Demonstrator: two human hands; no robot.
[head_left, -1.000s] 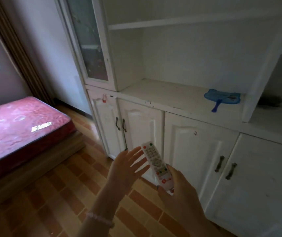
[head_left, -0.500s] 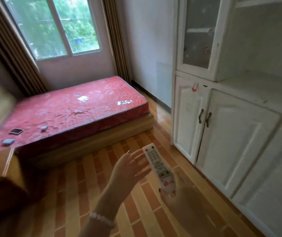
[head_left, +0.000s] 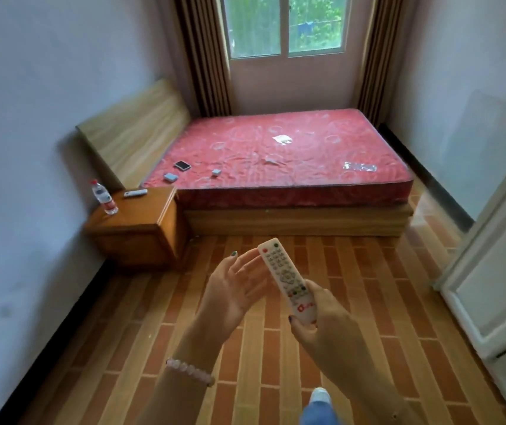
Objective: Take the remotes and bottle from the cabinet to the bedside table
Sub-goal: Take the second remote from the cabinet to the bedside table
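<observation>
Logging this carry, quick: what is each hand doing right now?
Left hand: open, fingers straight, beside the remote's upper end.
Right hand: grips the lower end of the white remote.

Remote (head_left: 288, 280): white, grey btns, red + green btn at top, red logo at btm. Mattress (head_left: 307, 179): red w/ pale ring pattern. Floor (head_left: 368, 286): orange-tan brick pattern. Table (head_left: 141, 216): orange-brown wood. Bottle (head_left: 104, 197): clear, red cap + label. Curtains (head_left: 205, 56): brown stripes. Bracelet (head_left: 188, 371): pink beads (one nail (head_left: 233, 254) looks green). Cabinet (head_left: 497, 286): white.
</observation>
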